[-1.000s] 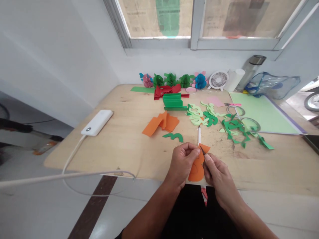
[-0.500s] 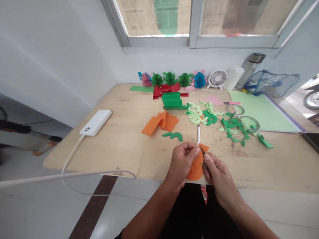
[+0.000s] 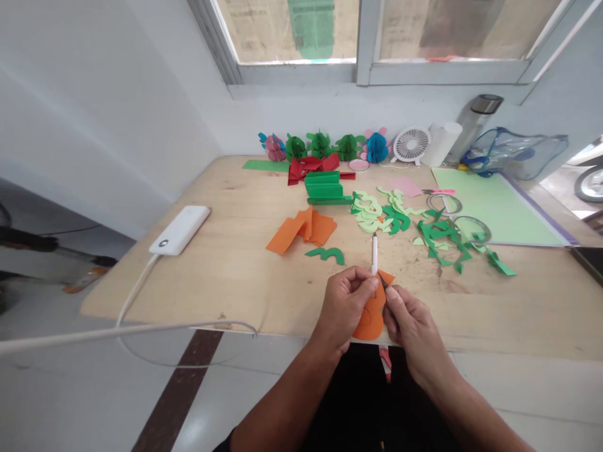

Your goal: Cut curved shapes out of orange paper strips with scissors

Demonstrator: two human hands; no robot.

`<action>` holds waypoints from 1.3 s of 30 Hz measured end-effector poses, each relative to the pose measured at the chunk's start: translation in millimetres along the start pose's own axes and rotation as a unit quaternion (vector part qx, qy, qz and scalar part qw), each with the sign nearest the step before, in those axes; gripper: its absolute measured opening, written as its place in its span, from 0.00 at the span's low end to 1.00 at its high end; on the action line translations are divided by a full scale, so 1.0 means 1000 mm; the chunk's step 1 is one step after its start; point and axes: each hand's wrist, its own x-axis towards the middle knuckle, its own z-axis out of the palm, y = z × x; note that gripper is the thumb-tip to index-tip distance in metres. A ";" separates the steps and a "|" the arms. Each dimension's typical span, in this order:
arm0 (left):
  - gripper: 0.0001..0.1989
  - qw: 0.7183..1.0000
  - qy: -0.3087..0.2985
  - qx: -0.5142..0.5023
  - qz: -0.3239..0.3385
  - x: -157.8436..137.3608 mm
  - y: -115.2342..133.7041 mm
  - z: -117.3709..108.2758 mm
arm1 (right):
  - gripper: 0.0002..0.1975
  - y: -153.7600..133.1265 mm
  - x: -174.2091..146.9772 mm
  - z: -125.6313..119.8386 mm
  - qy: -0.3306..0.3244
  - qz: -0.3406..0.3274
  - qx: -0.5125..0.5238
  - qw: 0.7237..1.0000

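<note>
My left hand pinches an orange paper piece between thumb and fingers. The piece has a rounded lower edge and a drawn line on it. Closed around a pair of scissors is my right hand; the dark blades lie against the paper's upper right part, and the handles are hidden in the fingers. A white pen lies just beyond my left fingertips. To the left of it rests a wavy green paper cutout, near folded orange paper.
Green scraps and pale green cutouts lie to the right, beside tape rings. Folded green paper, red paper and a small fan stand farther back. A white power bank with a cable is at left.
The camera view has shifted slightly. Both hands stay at the orange paper, with the scissor blades in almost the same place.
</note>
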 end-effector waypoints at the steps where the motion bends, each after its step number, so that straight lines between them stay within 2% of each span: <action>1: 0.08 1.000 0.000 0.002 -0.001 0.000 0.000 0.000 | 0.25 0.000 0.000 0.000 -0.001 0.000 0.000 1.000; 30: 0.08 1.000 0.003 0.030 0.005 0.001 0.001 -0.001 | 0.25 -0.004 0.004 -0.007 -0.006 -0.005 -0.022 1.000; 34: 0.09 1.000 0.009 -0.002 0.005 0.004 -0.001 0.001 | 0.21 -0.004 0.004 -0.015 -0.002 0.017 0.013 1.000; 39: 0.08 0.997 0.040 -0.059 0.021 0.008 -0.003 0.009 | 0.19 0.000 0.001 -0.015 -0.007 0.009 0.015 1.000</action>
